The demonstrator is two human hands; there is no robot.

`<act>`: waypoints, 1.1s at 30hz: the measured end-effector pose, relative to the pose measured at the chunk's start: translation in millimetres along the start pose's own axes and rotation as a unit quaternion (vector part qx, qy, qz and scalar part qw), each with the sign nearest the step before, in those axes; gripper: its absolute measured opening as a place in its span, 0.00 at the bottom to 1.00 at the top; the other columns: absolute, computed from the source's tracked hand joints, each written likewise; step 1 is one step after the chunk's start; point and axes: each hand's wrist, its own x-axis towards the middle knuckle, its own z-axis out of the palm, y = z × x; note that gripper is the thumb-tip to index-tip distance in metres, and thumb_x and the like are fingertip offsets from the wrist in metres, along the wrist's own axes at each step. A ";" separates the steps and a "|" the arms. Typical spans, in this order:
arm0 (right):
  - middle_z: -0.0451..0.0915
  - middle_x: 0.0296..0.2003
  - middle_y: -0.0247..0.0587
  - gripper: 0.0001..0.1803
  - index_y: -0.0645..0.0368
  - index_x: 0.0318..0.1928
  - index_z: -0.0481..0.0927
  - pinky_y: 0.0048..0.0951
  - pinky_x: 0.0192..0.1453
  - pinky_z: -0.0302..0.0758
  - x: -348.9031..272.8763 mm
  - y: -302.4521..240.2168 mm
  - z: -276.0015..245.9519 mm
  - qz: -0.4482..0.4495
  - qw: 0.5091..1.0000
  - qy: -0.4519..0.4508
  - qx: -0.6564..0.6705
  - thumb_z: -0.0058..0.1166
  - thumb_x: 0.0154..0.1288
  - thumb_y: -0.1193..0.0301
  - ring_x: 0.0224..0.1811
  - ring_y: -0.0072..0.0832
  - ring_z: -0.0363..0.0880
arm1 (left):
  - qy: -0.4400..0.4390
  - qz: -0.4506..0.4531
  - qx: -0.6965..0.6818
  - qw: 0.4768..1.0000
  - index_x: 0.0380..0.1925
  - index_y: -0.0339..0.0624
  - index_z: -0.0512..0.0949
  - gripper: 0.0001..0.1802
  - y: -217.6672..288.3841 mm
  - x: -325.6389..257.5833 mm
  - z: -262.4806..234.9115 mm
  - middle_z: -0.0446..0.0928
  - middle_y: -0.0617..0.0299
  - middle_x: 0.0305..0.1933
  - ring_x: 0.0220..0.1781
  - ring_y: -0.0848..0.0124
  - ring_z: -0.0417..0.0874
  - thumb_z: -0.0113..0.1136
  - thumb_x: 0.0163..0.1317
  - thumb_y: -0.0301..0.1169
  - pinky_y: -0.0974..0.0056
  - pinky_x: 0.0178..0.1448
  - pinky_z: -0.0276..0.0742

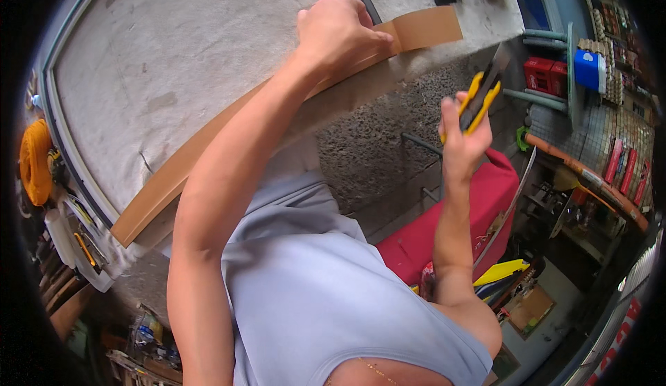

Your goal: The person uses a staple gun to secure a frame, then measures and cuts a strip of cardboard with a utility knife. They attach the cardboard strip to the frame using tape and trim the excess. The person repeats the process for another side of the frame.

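Wide, pale slab of a table (173,88) across the upper left; on it, a thin grey frame (71,147) running around the edges. Long brown strip (429,29) curving along the table's near edge, creased by the left hand, with its right end lying flat towards the table's right corner. Red cover (423,237) below, under the right forearm. Coil of orange strap (35,163) at far left. Left hand (336,31) resting on the strip, thumb stretched along it, other fingers curled with tips hidden, so impossible to tell whether pinching. Right hand (465,140) raised beyond the table edge, fingers closed around a yellow-and-black hand tool (479,100), tip pointing upward, blurred, well apart from the strip
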 end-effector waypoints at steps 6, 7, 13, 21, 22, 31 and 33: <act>0.77 0.31 0.37 0.19 0.61 0.38 0.73 0.23 0.24 0.76 98.2 -21.0 91.9 -0.161 0.951 0.170 0.202 0.71 0.49 0.81 0.27 0.23 0.78 | 0.003 0.000 0.063 0.998 0.31 0.49 0.84 0.24 10.9 -0.4 -4.7 0.84 0.53 0.34 0.43 0.60 0.84 0.72 0.41 0.55 0.57 0.51 0.72; 0.78 0.31 0.38 0.18 0.63 0.38 0.74 0.24 0.24 0.77 114.5 -37.1 85.8 -0.212 0.940 0.197 0.183 0.70 0.49 0.81 0.27 0.23 0.78 | 0.008 -0.005 0.074 0.997 0.31 0.50 0.84 0.25 11.5 -1.0 -5.2 0.84 0.53 0.34 0.43 0.60 0.84 0.72 0.40 0.55 0.57 0.51 0.71; 0.81 0.25 0.51 0.05 0.62 0.31 0.78 0.39 0.32 0.77 137.6 -143.3 215.9 -0.582 0.802 -0.101 -0.084 0.51 0.53 0.81 0.27 0.41 0.82 | 0.011 0.028 0.016 0.999 0.33 0.45 0.85 0.22 -4.5 5.3 2.7 0.84 0.54 0.36 0.46 0.57 0.82 0.69 0.45 0.51 0.48 0.53 0.64; 0.83 0.36 0.56 0.21 0.61 0.49 0.79 0.45 0.46 0.79 121.4 -138.9 229.8 -0.337 0.878 -0.310 -0.141 0.61 0.59 0.60 0.41 0.49 0.83 | -0.070 0.015 -0.020 0.997 0.39 0.48 0.87 0.20 -6.9 12.3 -5.9 0.84 0.53 0.43 0.51 0.56 0.81 0.63 0.53 0.48 0.53 0.56 0.66; 0.84 0.37 0.53 0.24 0.60 0.51 0.79 0.45 0.45 0.79 120.2 -135.7 199.0 -0.289 0.900 -0.311 -0.096 0.62 0.59 0.57 0.41 0.46 0.84 | -0.046 -0.003 -0.017 0.999 0.37 0.48 0.87 0.20 -19.8 13.6 -7.3 0.85 0.54 0.40 0.48 0.58 0.83 0.64 0.53 0.49 0.54 0.56 0.68; 0.81 0.32 0.37 0.29 0.45 0.72 0.62 0.22 0.24 0.75 42.1 -26.7 37.1 -0.077 0.927 -0.301 -0.213 0.45 0.72 0.73 0.21 0.16 0.75 | -0.050 0.021 -0.029 0.998 0.35 0.48 0.88 0.20 -26.0 23.8 -1.8 0.86 0.57 0.36 0.43 0.61 0.86 0.66 0.51 0.50 0.59 0.53 0.75; 0.79 0.29 0.44 0.29 0.44 0.71 0.63 0.29 0.30 0.76 29.2 -28.5 35.3 -0.039 0.932 -0.292 -0.213 0.48 0.71 0.74 0.23 0.22 0.77 | -0.042 0.020 -0.046 0.998 0.33 0.48 0.88 0.19 -27.2 23.1 -0.9 0.85 0.55 0.35 0.43 0.59 0.85 0.66 0.50 0.49 0.57 0.54 0.69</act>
